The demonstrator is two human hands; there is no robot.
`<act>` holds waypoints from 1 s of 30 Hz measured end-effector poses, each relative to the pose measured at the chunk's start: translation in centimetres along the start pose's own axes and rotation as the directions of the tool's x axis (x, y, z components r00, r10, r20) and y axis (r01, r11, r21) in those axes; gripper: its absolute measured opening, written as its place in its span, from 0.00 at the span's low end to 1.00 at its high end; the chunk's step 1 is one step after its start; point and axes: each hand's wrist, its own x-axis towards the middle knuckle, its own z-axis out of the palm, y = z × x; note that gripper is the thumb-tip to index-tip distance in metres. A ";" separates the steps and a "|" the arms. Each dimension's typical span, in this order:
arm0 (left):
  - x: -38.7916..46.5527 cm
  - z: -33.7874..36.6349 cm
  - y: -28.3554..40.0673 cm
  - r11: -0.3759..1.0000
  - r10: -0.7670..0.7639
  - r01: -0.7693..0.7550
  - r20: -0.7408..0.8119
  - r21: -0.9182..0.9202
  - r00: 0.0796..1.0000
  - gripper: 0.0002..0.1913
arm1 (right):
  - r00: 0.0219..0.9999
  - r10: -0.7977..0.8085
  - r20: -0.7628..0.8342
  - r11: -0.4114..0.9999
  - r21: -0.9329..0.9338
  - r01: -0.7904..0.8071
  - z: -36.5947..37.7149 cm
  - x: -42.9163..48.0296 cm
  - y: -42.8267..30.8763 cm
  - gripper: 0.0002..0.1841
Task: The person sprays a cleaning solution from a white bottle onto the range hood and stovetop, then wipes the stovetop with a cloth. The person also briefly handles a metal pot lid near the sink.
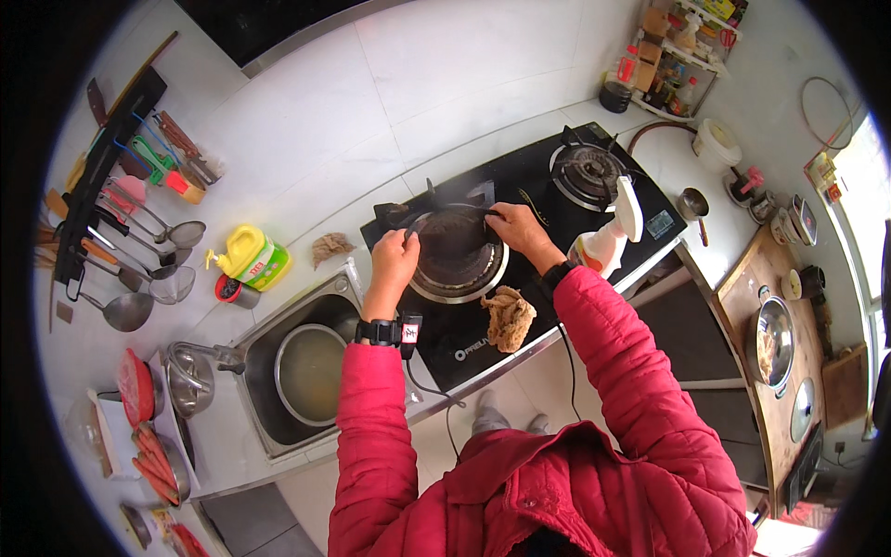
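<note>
A dark round piece of cast-iron stove grate (454, 233), blurred in places, is over the left burner of the black glass gas cooktop (598, 240). My left hand (395, 261) grips its left edge, the thumb on top. On its right edge my right hand (518, 228) is closed. The burner's metal ring (459, 298) shows below the dark part. A crumpled brown cloth (509, 319) lies on the glass just in front of the burner. Beside my right wrist stands a white spray bottle (602, 244). Whether the dark part touches the burner is hard to tell.
To the left, a sink (268, 425) holds a metal basin (313, 376) of cloudy water. A yellow detergent jug (254, 257), a black-and-red cup (237, 291) and another brown cloth (332, 247) stand or lie behind it. The right burner (589, 170) has its grate on. Cables hang from both wrists.
</note>
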 end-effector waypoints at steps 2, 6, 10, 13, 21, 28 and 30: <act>0.5 0.0 -0.7 1.000 -0.023 0.024 0.028 -0.020 0.999 0.11 | 0.999 0.044 0.004 0.998 0.048 -0.044 0.2 0.3 -0.3 0.11; 1.1 0.4 -2.1 0.995 -0.063 0.066 0.046 -0.078 0.997 0.12 | 0.996 0.084 -0.017 0.996 0.032 -0.084 0.5 1.2 -1.0 0.12; 2.3 -0.1 -2.7 0.971 -0.144 0.150 0.047 -0.185 0.988 0.13 | 0.998 -0.004 -0.056 0.999 0.049 0.007 0.4 3.4 -2.5 0.14; 3.0 -1.7 -2.4 0.940 -0.195 0.202 0.053 -0.276 0.979 0.14 | 0.992 -0.088 -0.093 0.996 -0.015 0.087 0.4 5.1 -4.4 0.15; 0.0 -9.0 -0.9 0.921 -0.228 0.196 -0.059 -0.335 0.972 0.18 | 0.964 -0.264 -0.046 0.964 0.023 0.265 1.2 4.7 -11.5 0.15; -6.9 -13.5 1.4 0.939 -0.256 0.191 -0.207 -0.287 0.944 0.17 | 0.942 -0.327 0.075 0.938 0.149 0.314 2.5 0.7 -16.4 0.11; -9.5 -14.8 2.5 0.945 -0.279 0.227 -0.221 -0.236 0.934 0.17 | 0.926 -0.360 0.117 0.923 0.191 0.335 3.0 -0.7 -17.2 0.11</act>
